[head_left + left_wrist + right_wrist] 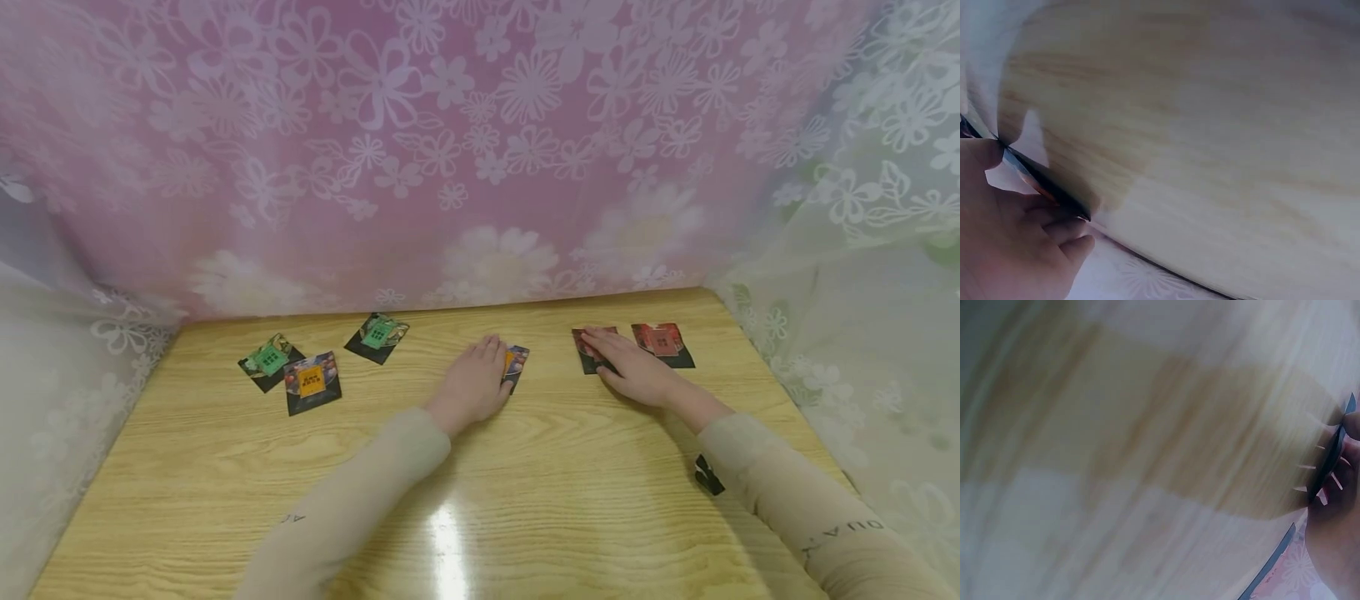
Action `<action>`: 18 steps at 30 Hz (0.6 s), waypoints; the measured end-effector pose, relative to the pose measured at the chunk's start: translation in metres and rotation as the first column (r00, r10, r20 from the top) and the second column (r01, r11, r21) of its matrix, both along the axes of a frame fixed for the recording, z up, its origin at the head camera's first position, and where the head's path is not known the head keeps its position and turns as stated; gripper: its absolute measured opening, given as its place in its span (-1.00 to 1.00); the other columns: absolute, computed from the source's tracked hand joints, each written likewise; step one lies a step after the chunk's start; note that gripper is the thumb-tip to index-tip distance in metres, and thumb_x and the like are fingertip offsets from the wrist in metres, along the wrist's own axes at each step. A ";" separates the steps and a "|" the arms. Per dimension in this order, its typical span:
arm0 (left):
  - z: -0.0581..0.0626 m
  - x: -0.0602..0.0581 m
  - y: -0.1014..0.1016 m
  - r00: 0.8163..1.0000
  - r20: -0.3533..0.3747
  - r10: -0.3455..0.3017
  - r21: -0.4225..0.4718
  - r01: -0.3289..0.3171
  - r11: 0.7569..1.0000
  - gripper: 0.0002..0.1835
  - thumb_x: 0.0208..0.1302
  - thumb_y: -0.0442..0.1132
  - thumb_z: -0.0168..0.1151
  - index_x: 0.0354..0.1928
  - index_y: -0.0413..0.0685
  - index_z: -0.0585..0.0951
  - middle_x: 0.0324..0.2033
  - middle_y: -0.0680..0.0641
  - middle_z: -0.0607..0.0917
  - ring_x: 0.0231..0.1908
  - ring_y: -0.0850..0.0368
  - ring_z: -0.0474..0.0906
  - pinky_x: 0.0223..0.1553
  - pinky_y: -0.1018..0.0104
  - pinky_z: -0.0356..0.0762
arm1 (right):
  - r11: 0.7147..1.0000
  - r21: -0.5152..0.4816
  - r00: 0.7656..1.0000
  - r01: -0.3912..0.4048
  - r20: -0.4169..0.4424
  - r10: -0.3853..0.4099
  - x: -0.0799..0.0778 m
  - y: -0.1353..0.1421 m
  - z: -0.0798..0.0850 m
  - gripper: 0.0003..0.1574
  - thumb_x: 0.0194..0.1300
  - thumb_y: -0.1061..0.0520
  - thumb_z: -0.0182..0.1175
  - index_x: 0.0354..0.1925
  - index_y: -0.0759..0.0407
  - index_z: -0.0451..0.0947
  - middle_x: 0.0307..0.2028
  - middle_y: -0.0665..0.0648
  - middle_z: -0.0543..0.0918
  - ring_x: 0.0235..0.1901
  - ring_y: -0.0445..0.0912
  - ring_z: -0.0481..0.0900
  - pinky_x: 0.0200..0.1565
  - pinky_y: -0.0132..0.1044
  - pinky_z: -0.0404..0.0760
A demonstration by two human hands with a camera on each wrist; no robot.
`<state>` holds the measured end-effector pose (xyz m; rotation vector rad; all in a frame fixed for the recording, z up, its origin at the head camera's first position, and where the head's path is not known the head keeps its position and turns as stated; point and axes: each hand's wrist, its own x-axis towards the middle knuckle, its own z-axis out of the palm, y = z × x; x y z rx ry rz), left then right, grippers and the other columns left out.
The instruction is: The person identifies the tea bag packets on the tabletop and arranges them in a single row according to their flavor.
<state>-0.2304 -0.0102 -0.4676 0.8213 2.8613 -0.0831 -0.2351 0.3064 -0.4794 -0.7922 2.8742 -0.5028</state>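
Observation:
My left hand (472,383) lies over an orange-labelled square packet (516,363), its fingers straight and covering the packet's left part. In the left wrist view, the thin dark edge of that packet (1054,190) shows beside the fingers. On the right, my right hand (633,367) rests with extended fingers on a red-labelled packet (587,358), hiding much of its face. The right wrist view shows this packet (1334,456) edge-on beside the fingertips. A second red-labelled packet (663,343) lies just right of the right hand.
At the left lie two green-labelled packets, one nearer the middle (377,337) and one farther left (271,362), plus another orange-labelled packet (312,382). A small black item (708,475) shows partly beside the right sleeve. Floral curtains (480,167) surround the wooden table (555,483).

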 end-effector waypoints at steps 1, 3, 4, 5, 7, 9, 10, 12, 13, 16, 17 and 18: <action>0.000 0.000 0.002 1.000 -0.008 0.003 -0.015 -0.003 1.000 -0.22 0.70 0.17 -0.15 0.70 -0.18 0.08 0.69 -0.20 0.11 0.70 -0.06 0.01 0.73 0.07 0.04 | 1.000 0.000 1.000 0.000 0.001 0.000 0.000 0.000 0.000 -0.22 0.66 0.13 0.04 0.66 0.33 0.08 0.66 0.41 0.10 0.62 0.38 0.08 0.55 0.40 0.22; 0.001 -0.001 0.003 1.000 -0.015 0.009 -0.028 -0.009 1.000 -0.20 0.70 0.20 -0.15 0.70 -0.17 0.07 0.69 -0.20 0.11 0.70 -0.06 0.01 0.73 0.07 0.04 | 1.000 -0.001 1.000 -0.001 0.004 0.001 0.000 0.000 -0.001 -0.22 0.67 0.12 0.03 0.66 0.32 0.07 0.66 0.40 0.09 0.62 0.38 0.07 0.56 0.40 0.21; 0.001 -0.001 0.002 1.000 -0.017 0.010 -0.026 -0.010 1.000 -0.19 0.70 0.21 -0.16 0.70 -0.17 0.07 0.69 -0.20 0.10 0.70 -0.07 0.01 0.73 0.07 0.03 | 1.000 -0.002 1.000 -0.001 0.005 0.001 0.000 0.000 -0.001 -0.22 0.67 0.11 0.03 0.67 0.32 0.07 0.66 0.40 0.09 0.63 0.38 0.07 0.56 0.40 0.21; 0.001 -0.002 0.000 1.000 -0.016 0.007 -0.017 -0.008 1.000 -0.20 0.70 0.20 -0.16 0.70 -0.17 0.06 0.69 -0.20 0.10 0.70 -0.07 0.01 0.73 0.07 0.02 | 1.000 -0.004 1.000 -0.001 0.006 0.001 -0.001 0.000 -0.001 -0.22 0.67 0.11 0.03 0.67 0.32 0.07 0.66 0.40 0.09 0.63 0.38 0.07 0.56 0.40 0.21; 0.000 -0.005 -0.005 1.000 -0.006 -0.010 0.012 0.010 1.000 -0.21 0.70 0.16 -0.14 0.71 -0.17 0.04 0.70 -0.20 0.07 0.71 -0.06 -0.02 0.74 0.08 -0.01 | 1.000 -0.010 1.000 0.000 0.008 0.000 0.000 0.000 -0.002 -0.21 0.67 0.11 0.04 0.67 0.31 0.07 0.66 0.40 0.09 0.62 0.38 0.07 0.55 0.41 0.21; -0.001 -0.009 -0.013 0.999 -0.002 -0.054 0.039 0.054 0.998 -0.24 0.71 0.08 -0.11 0.71 -0.16 0.03 0.71 -0.18 0.05 0.71 -0.05 -0.05 0.74 0.09 -0.04 | 1.000 -0.017 1.000 -0.003 -0.001 0.003 0.000 0.000 -0.002 -0.21 0.66 0.11 0.05 0.66 0.32 0.08 0.66 0.40 0.11 0.62 0.39 0.09 0.54 0.42 0.22; -0.002 -0.012 -0.017 0.997 -0.001 -0.083 0.048 0.083 0.995 -0.25 0.71 0.04 -0.10 0.71 -0.15 0.02 0.71 -0.17 0.03 0.72 -0.04 -0.07 0.74 0.09 -0.05 | 1.000 -0.022 1.000 -0.006 -0.007 0.006 0.000 0.000 -0.002 -0.21 0.65 0.11 0.05 0.65 0.33 0.09 0.65 0.41 0.12 0.61 0.39 0.10 0.54 0.42 0.23; -0.003 -0.017 -0.025 0.990 0.002 -0.139 0.066 0.139 0.988 -0.27 0.71 -0.03 -0.08 0.72 -0.12 0.00 0.72 -0.13 0.01 0.72 0.00 -0.11 0.75 0.11 -0.08 | 0.999 -0.025 0.999 -0.020 -0.029 0.019 -0.001 0.002 -0.003 -0.22 0.65 0.10 0.06 0.65 0.34 0.11 0.64 0.42 0.15 0.59 0.40 0.13 0.51 0.43 0.26; -0.004 -0.020 -0.028 0.986 0.002 -0.165 0.071 0.165 0.984 -0.28 0.71 -0.05 -0.08 0.72 -0.10 -0.01 0.72 -0.12 0.00 0.73 0.02 -0.12 0.75 0.12 -0.08 | 0.999 -0.027 0.999 -0.023 -0.034 0.022 -0.001 0.002 -0.003 -0.22 0.64 0.11 0.06 0.64 0.35 0.12 0.63 0.43 0.16 0.59 0.40 0.14 0.51 0.43 0.27; -0.005 -0.024 -0.034 0.977 0.010 -0.212 0.078 0.211 0.974 -0.28 0.72 -0.07 -0.08 0.73 -0.05 -0.04 0.73 -0.08 -0.04 0.73 0.04 -0.15 0.75 0.13 -0.09 | 0.999 -0.029 0.999 -0.025 -0.031 0.024 -0.001 0.002 -0.003 -0.22 0.64 0.11 0.06 0.64 0.36 0.12 0.64 0.43 0.15 0.59 0.40 0.13 0.51 0.43 0.25; -0.005 -0.025 -0.035 0.975 0.013 -0.220 0.080 0.218 0.973 -0.27 0.72 -0.07 -0.08 0.74 -0.04 -0.05 0.73 -0.08 -0.04 0.73 0.04 -0.15 0.75 0.14 -0.08 | 0.999 -0.027 0.999 -0.023 -0.026 0.022 -0.001 0.002 -0.003 -0.22 0.65 0.12 0.06 0.64 0.36 0.11 0.64 0.42 0.14 0.60 0.39 0.13 0.52 0.43 0.25; -0.005 -0.026 -0.035 0.974 0.017 -0.226 0.078 0.224 0.971 -0.27 0.72 -0.05 -0.09 0.74 -0.03 -0.06 0.73 -0.08 -0.05 0.73 0.04 -0.16 0.75 0.13 -0.08 | 0.999 -0.029 1.000 -0.013 -0.012 0.013 0.000 0.002 -0.002 -0.21 0.64 0.13 0.06 0.64 0.36 0.10 0.65 0.42 0.12 0.61 0.39 0.10 0.55 0.42 0.21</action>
